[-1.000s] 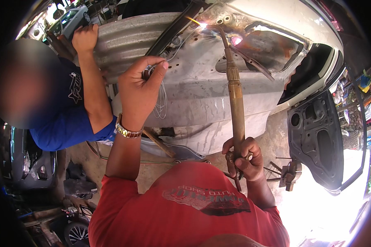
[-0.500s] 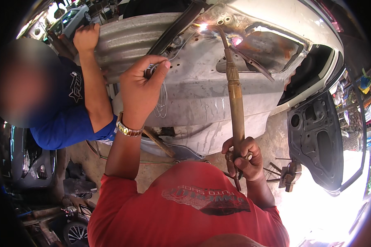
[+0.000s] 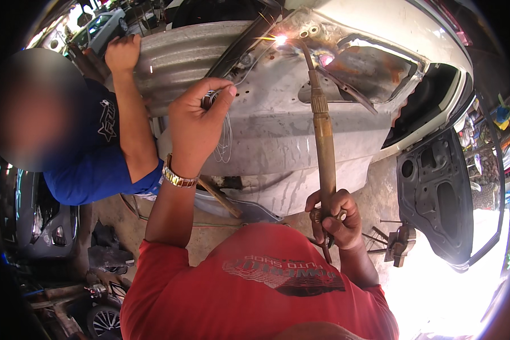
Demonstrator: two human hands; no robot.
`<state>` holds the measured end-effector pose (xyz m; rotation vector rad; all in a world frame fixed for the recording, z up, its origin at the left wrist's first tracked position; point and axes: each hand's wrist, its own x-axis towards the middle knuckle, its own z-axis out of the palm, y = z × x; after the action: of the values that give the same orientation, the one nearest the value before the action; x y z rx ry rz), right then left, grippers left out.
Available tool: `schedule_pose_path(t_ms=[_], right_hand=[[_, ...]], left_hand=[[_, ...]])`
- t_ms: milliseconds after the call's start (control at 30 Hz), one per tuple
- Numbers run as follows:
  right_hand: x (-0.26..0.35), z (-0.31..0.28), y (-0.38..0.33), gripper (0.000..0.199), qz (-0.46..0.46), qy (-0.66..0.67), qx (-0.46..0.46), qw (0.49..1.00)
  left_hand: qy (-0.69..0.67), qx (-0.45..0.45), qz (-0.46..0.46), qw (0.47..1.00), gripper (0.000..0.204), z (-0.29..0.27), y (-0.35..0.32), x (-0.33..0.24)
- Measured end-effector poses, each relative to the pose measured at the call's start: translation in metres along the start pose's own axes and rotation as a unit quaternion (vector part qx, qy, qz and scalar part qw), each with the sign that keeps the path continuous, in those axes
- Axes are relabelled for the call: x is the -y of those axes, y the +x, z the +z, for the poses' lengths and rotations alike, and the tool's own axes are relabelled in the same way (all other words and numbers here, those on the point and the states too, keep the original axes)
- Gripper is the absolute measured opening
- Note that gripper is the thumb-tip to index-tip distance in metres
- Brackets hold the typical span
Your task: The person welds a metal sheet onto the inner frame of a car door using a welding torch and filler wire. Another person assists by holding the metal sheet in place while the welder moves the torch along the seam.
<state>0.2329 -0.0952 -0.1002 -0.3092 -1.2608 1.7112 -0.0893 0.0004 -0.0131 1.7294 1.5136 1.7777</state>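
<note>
Between thumb and forefinger, my left hand (image 3: 200, 122) pinches a thin metal wire (image 3: 223, 139). Loops of it hang below the hand, and its free end runs up toward a bright glowing spot on the bare metal car body panel (image 3: 266, 127). My right hand (image 3: 338, 220) is wrapped round the lower end of a brass welding torch (image 3: 324, 136), near its valve knobs. The torch points up and away, and its bent tip reaches the glowing spot. Sparks fly from there, mostly to the left. A second pinkish glow shows right of the tip.
At the left, a person in blue (image 3: 96, 164) rests a hand on the ribbed metal panel (image 3: 192, 45). A dark car door shell (image 3: 436, 195) stands at the right. A wooden stick (image 3: 220, 198) lies below the panel. Car parts and a wheel (image 3: 105, 322) sit lower left.
Sparks now spray from the glowing spot, where before there was a smaller flare. My hands, the wire and the torch have hardly moved.
</note>
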Motion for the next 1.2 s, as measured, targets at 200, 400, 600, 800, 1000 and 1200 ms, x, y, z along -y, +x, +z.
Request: schedule_pose_path(t_ms=[200, 400, 600, 800, 1000, 1200], right_hand=[[0.0001, 0.0009, 0.0012, 0.022, 0.0, 0.002, 0.001, 1.0], [-0.0047, -0.0037, -0.0013, 0.022, -0.009, -0.016, 0.008, 1.0], [0.0002, 0.0027, 0.0008, 0.019, -0.003, 0.005, -0.002, 1.0], [-0.0019, 0.0006, 0.0001, 0.021, -0.007, 0.014, 0.0, 1.0], [-0.0029, 0.0002, 0.0019, 0.022, -0.009, 0.017, 0.004, 1.0], [-0.0027, -0.0003, 0.0037, 0.022, -0.01, 0.02, 0.012, 1.0]], left_hand=[[-0.018, -0.002, -0.003, 1.0, 0.014, 0.0014, -0.0002, -0.0002], [-0.004, 0.005, -0.021, 1.0, 0.013, -0.001, -0.0009, -0.0006], [-0.026, -0.014, 0.001, 1.0, 0.014, 0.0044, -0.0012, 0.0001], [0.001, 0.009, 0.001, 1.0, 0.014, 0.002, 0.0008, -0.0022], [-0.027, 0.003, -0.008, 1.0, 0.011, 0.0029, 0.0006, 0.0016], [-0.012, -0.004, 0.0, 1.0, 0.015, 0.0026, -0.0001, -0.0016]])
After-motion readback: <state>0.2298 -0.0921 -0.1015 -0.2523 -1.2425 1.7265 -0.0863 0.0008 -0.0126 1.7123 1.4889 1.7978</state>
